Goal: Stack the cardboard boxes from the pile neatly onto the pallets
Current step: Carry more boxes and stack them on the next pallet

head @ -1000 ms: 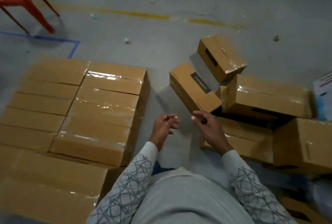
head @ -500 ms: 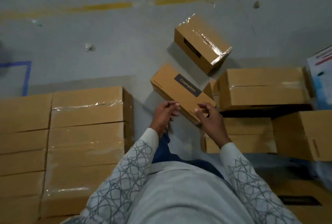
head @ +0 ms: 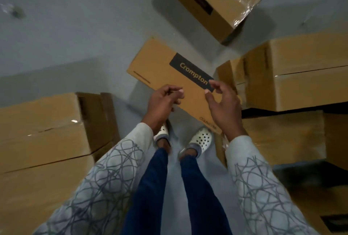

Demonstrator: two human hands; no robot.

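Both arms, in pale sleeves patterned with grey loops, reach forward and down over a flat brown cardboard box (head: pixel 169 76) that lies tilted on the grey floor (head: pixel 75 37), just ahead of the person's white perforated clogs (head: pixel 200 139). The left hand (head: pixel 162 103) hangs over the box's near left edge with fingers curled loosely inward, gripping nothing. The right hand (head: pixel 223 103) is half open, thumb and forefinger spread above the box's near right part; whether the fingertips touch the cardboard is hard to tell. A black label (head: pixel 191 72) on the box's top reads "Crompton" in gold letters. Small print near its closest corner is too blurred to read. A taped brown box (head: pixel 216 3) lies far right, stacked brown boxes (head: pixel 293 76) stand right, and more cardboard boxes (head: pixel 41 131) sit left.
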